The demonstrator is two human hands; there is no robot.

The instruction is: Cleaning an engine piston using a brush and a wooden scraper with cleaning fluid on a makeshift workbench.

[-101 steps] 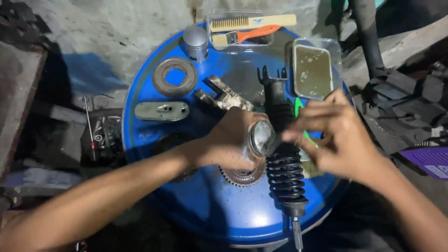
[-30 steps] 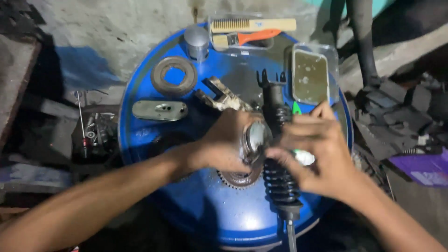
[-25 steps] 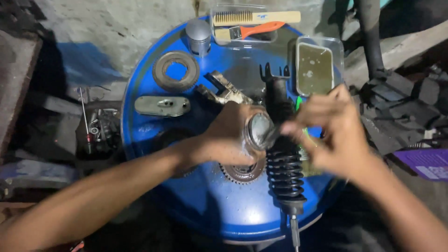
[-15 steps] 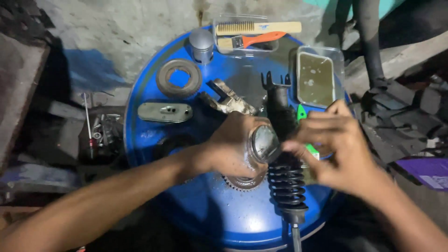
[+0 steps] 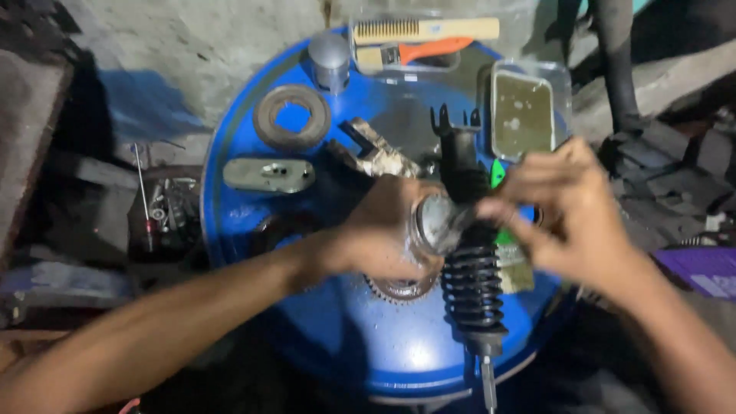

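1. The left hand is wrapped around a round metal part, held just above the blue drum top; it looks stiff, fairly heavy and possibly greasy (a judgement), best gripped around its rim.
2. The right hand has its fingertips pinched together at the part's edge.
3. A black coil shock absorber lies right beneath, crowding the hands; a toothed gear, ring and brush lie around.
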